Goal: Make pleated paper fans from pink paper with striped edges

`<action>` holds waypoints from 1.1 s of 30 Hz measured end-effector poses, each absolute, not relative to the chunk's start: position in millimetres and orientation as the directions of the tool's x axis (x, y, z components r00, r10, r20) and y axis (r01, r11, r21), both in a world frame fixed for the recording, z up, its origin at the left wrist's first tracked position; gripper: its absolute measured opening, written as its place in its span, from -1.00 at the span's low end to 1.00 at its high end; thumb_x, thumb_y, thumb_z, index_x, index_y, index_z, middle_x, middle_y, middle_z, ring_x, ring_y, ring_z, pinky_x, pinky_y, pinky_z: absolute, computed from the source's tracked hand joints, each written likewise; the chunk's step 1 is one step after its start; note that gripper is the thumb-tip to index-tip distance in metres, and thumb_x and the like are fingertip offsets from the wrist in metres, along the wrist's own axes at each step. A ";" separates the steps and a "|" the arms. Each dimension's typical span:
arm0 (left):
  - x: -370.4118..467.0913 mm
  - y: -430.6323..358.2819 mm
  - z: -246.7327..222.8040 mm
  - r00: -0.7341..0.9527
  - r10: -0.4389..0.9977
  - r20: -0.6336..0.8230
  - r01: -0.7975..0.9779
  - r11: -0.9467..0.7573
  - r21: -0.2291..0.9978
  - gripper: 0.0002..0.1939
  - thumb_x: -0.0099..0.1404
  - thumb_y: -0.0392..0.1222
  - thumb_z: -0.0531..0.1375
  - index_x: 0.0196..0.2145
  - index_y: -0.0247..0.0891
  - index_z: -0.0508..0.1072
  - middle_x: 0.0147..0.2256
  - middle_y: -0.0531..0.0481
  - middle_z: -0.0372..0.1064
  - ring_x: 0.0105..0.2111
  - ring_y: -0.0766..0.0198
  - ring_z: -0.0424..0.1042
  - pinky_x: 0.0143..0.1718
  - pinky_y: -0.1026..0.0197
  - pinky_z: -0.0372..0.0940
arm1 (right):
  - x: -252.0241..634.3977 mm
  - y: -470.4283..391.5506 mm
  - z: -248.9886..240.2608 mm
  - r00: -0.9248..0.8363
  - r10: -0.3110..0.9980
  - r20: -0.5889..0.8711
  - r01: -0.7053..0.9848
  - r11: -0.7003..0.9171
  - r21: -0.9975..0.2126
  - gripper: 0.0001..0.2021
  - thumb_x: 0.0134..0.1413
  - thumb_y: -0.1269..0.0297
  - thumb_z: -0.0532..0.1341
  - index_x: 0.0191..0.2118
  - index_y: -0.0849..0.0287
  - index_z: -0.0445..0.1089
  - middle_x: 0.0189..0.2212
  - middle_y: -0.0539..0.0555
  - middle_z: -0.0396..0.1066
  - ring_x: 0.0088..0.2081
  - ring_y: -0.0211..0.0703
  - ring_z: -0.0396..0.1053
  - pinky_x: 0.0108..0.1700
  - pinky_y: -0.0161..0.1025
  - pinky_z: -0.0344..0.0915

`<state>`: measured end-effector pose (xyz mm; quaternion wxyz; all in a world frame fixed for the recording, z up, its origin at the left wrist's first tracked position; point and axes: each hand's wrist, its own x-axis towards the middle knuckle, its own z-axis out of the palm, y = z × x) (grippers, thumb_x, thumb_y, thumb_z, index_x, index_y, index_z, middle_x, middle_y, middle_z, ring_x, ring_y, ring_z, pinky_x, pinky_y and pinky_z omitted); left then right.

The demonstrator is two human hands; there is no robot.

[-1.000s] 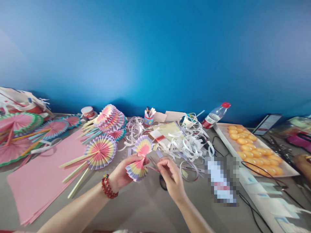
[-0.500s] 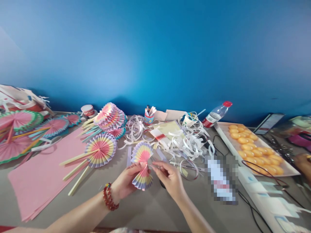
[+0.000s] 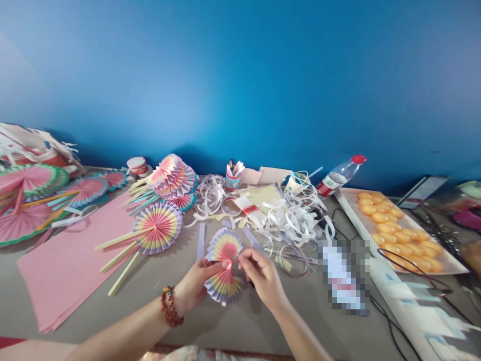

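Note:
A pleated paper fan, pink in the middle with yellow and lilac edges, is spread into two halves above the table. My left hand grips it at the narrow waist, thumb pressed on the front. At the fan's right side my right hand is closed in a pinch, fingertips beside the waist. What it pinches is too small to make out. Left of my hands lies a finished round fan with pale sticks, and behind it a stack of similar pleated fans.
Pink paper sheets lie on the left, near more fans. Curled white paper strips, a pen cup and a tilted bottle stand behind my hands. At right are a tray of yellow oval items and dark cables.
The fan's halves have opened wider, and my left thumb now lies across its waist. My right fingers have stayed by the waist, drawn slightly closer together. The whole view has shifted a little.

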<state>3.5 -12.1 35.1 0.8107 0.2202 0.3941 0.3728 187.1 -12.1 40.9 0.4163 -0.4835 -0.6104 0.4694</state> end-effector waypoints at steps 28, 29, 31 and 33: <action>-30.8 -28.1 39.8 0.469 0.726 -0.503 -0.200 0.642 0.740 -0.55 0.22 0.06 0.27 -0.01 -0.24 0.50 -0.15 -0.15 0.52 -0.34 0.17 0.52 -0.41 0.24 0.42 | 194.5 -16.7 28.4 -0.293 0.925 0.241 0.109 0.283 -0.953 -0.82 0.32 0.35 0.07 -0.31 0.11 0.36 -0.25 0.07 0.50 -0.17 -0.15 0.45 -0.08 -0.25 0.30; -29.0 -28.9 41.9 0.479 0.710 -0.516 -0.215 0.665 0.715 -0.53 0.20 0.05 0.28 -0.01 -0.25 0.50 -0.15 -0.17 0.52 -0.31 0.14 0.53 -0.38 0.23 0.43 | 194.7 -17.8 27.4 -0.306 0.914 0.264 0.103 0.308 -0.946 -0.83 0.31 0.37 0.07 -0.30 0.10 0.36 -0.25 0.06 0.50 -0.16 -0.15 0.45 -0.07 -0.24 0.30; -23.6 -30.1 42.6 0.473 0.703 -0.531 -0.259 0.687 0.679 -0.54 0.16 0.01 0.33 -0.04 -0.29 0.51 -0.17 -0.19 0.54 -0.21 0.07 0.54 -0.21 0.16 0.44 | 194.7 -19.3 25.8 -0.329 0.894 0.303 0.098 0.352 -0.931 -0.85 0.30 0.40 0.07 -0.27 0.09 0.36 -0.24 0.06 0.50 -0.15 -0.14 0.44 -0.05 -0.21 0.30; -17.5 -31.0 38.7 0.480 0.715 -0.508 -0.322 0.683 0.656 -0.55 0.14 -0.06 0.36 -0.06 -0.32 0.51 -0.13 -0.20 0.53 -0.11 0.03 0.51 0.00 0.06 0.36 | 194.2 -19.9 25.2 -0.349 0.878 0.327 0.094 0.380 -0.920 -0.85 0.29 0.41 0.08 -0.24 0.07 0.36 -0.24 0.06 0.50 -0.15 -0.14 0.44 -0.05 -0.19 0.31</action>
